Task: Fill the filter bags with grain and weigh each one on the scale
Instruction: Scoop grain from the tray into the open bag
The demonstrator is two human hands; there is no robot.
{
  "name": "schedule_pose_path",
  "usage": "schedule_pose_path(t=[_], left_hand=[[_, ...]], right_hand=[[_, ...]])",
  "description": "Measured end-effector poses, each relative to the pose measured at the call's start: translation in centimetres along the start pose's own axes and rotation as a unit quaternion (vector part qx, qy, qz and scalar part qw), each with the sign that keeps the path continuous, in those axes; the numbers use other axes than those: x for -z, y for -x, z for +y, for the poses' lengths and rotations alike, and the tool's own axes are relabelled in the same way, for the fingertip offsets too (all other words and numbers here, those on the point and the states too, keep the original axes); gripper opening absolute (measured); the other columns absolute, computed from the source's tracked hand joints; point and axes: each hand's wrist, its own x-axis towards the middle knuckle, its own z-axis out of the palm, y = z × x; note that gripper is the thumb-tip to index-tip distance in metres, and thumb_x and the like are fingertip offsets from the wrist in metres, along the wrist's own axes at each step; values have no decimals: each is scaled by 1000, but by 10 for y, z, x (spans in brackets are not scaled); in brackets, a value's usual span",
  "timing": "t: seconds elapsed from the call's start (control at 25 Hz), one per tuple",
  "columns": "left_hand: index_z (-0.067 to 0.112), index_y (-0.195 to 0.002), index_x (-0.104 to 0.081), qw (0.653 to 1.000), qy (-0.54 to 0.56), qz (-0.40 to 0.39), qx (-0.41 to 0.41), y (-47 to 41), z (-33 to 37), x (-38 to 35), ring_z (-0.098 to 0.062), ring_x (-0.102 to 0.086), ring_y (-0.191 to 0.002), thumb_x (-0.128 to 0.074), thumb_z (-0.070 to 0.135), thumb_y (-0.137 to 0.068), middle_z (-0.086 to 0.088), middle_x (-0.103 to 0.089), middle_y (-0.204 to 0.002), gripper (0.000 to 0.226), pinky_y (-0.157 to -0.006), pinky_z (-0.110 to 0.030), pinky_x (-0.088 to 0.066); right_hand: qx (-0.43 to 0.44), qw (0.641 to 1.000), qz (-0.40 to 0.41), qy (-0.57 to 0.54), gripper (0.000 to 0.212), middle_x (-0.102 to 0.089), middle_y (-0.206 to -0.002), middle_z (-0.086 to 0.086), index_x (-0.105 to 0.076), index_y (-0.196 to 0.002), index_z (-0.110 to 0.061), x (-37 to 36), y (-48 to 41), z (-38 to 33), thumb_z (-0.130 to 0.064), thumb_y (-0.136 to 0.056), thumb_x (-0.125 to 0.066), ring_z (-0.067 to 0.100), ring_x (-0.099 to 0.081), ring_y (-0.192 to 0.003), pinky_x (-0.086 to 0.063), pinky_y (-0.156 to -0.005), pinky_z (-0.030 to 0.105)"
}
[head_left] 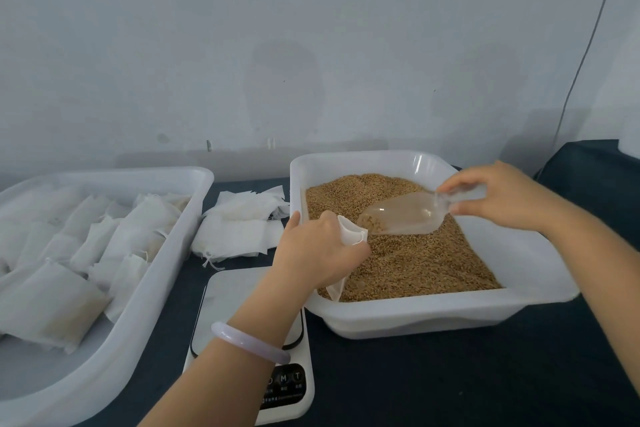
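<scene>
Left hand (318, 253) over near-left corner of grain tray (433, 310), fingers clenched round an open filter bag (351, 236). Right hand (502, 198) pinches handle of clear scoop (405, 213). Scoop tip at bag mouth, seemingly touching. Grain (415, 263) fills tray. Scale (225, 298) on bench (450, 374) beneath left forearm. Filled bags (52, 305) in left tray (166, 253). Empty bags (242, 229) between the trays.

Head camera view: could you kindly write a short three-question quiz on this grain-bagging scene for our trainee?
1. True or false: the right hand holds the scoop over the grain.
2. Where do the filled bags lie? A. in the left tray B. in the scoop C. on the grain
3. What does the left hand hold at the scoop's mouth?
Key: 1 true; 2 A; 3 a filter bag.
</scene>
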Motion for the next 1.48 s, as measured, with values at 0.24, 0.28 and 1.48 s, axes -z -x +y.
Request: schedule_pose_path(t=[0.24,0.28,1.48], left_hand=[[16,-93,-43,1000,-12,0,-10,-1,1,-1,-20,-45,-82,-28,58,-68,10,-46,-67,51,-112,-38,-17],[15,-96,-45,1000,-11,1,-12,-1,1,-1,-22,-49,-86,-28,58,-69,9,-48,-70,54,-113,-38,-16],[2,-109,-57,958,286,14,14,2,-11,8,-26,-55,-104,-44,26,-98,-15,-61,-98,29,-111,-46,-26]], right_hand=[[50,998,32,20,29,-58,-95,-27,-63,-92,-42,26,-4,-28,-22,-76,-76,-21,-46,-86,-24,-103,26],[59,996,32,53,27,-57,-96,-25,-64,-95,-41,28,-6,-33,-24,-77,-75,-15,-47,-89,-12,-111,31],[-65,982,-126,123,27,-60,-105,-13,-60,-99,-32,-69,-16,-17,-17,-80,-71,6,-55,-94,-44,-85,25]])
